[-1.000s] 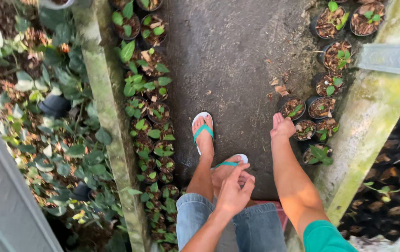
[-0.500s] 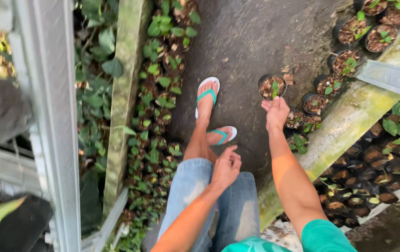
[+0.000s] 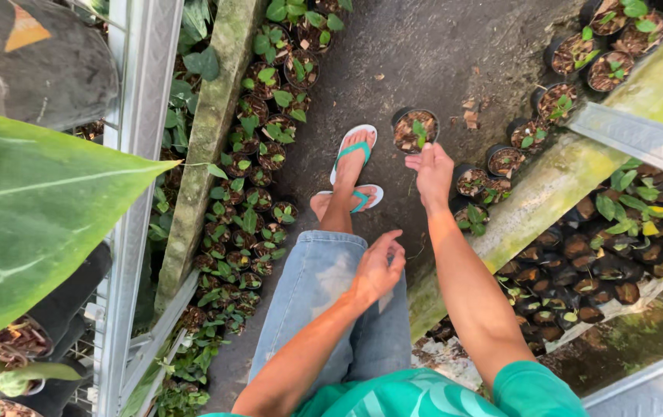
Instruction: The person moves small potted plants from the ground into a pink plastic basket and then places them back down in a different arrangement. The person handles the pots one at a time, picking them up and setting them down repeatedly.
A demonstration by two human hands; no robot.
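A lone pot (image 3: 415,130) sits on the path (image 3: 440,54) at twelve o'clock of the right hand (image 3: 433,171), just beyond it; rows of pots (image 3: 258,154) line the path at nine o'clock.

Seedling pot (image 3: 415,130) newly on path.
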